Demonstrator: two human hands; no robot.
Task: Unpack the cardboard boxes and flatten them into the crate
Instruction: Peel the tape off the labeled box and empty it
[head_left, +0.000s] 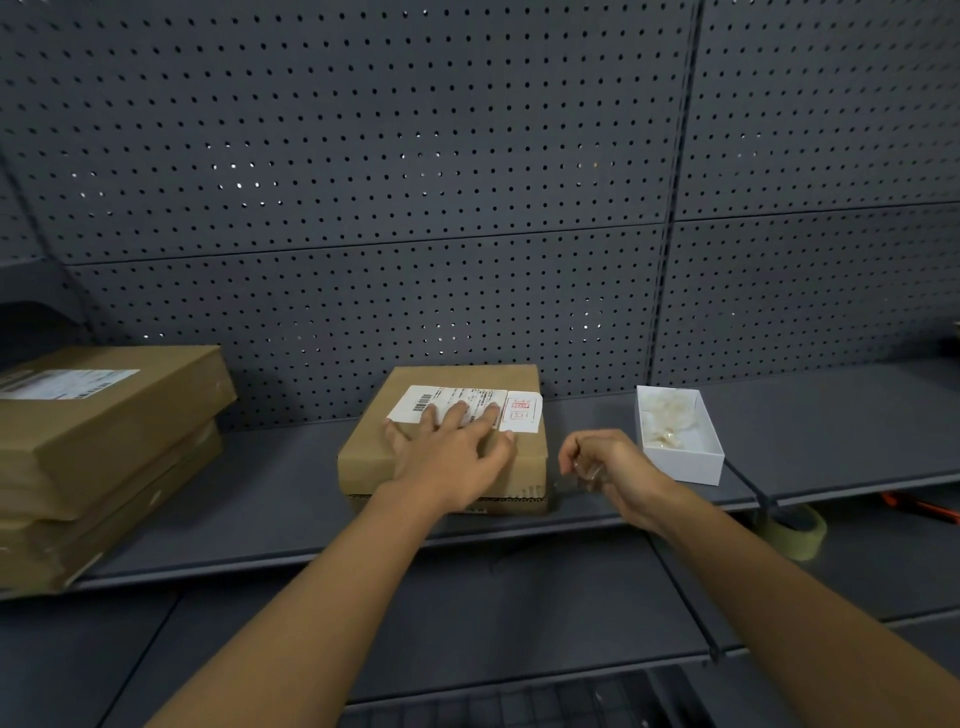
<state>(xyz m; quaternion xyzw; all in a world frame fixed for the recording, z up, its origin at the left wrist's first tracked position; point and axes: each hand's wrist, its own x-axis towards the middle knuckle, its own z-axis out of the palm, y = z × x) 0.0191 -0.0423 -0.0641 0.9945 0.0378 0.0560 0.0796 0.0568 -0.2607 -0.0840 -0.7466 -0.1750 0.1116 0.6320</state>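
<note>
Right hand (605, 460) curls around clear tape (blurred); left hand (457, 447) presses flat, fingers spread, on the cardboard box (374, 447).

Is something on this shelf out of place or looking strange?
Little stands out. The stack of boxes at the left sits askew and overhangs the shelf edge. A tape roll leans on the lower shelf, below the white tray.

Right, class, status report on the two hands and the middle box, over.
Left hand flat on the labelled cardboard box, still shut. Right hand gripping something clear, looks like peeled tape. White tray beside; nothing blocking.
</note>
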